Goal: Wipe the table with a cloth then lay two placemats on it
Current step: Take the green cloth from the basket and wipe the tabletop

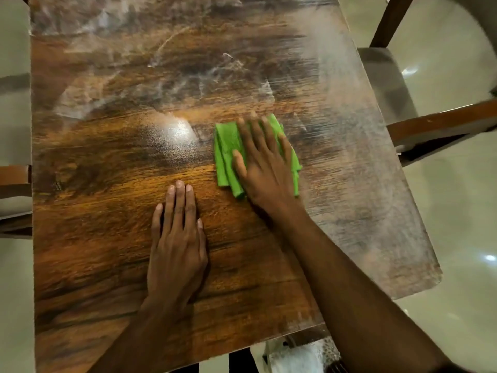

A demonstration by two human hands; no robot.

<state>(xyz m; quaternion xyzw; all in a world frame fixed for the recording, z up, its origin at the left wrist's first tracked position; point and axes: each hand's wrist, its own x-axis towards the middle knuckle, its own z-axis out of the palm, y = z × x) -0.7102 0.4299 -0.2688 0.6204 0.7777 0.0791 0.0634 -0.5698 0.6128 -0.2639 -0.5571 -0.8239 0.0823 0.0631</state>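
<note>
A wooden table (94, 211) with dark grain fills the view. Whitish smears cover its far part and its right side. A folded green cloth (227, 154) lies a little right of the table's middle. My right hand (265, 162) presses flat on the cloth, fingers spread and pointing away from me. My left hand (176, 243) rests palm down on the bare wood, nearer to me and left of the cloth, with nothing in it. No placemat is in view.
A wooden chair (435, 125) with a grey seat stands at the table's right edge. Part of another chair (13, 179) shows at the left edge. Glossy pale floor (457, 238) surrounds the table. Something white (295, 356) lies below the near edge.
</note>
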